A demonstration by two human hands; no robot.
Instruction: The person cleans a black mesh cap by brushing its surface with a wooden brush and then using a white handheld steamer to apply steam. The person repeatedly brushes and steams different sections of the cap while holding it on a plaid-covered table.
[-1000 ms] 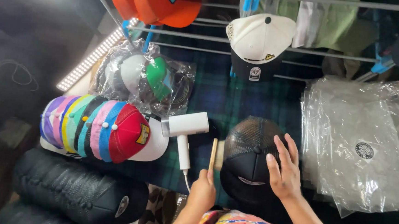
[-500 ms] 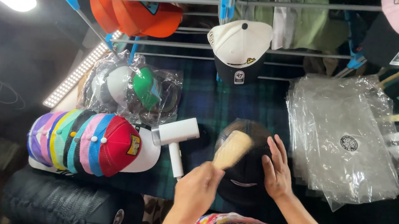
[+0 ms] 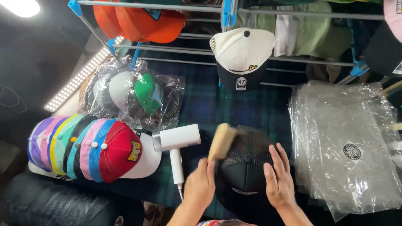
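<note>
brush (image 3: 221,141) in left fingers (image 3: 203,170), touching black cap (image 3: 244,169)

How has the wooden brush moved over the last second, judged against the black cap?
Yes. The wooden brush, held in the left hand, has swung from upright beside the black cap to tilt onto its upper-left edge.
</note>
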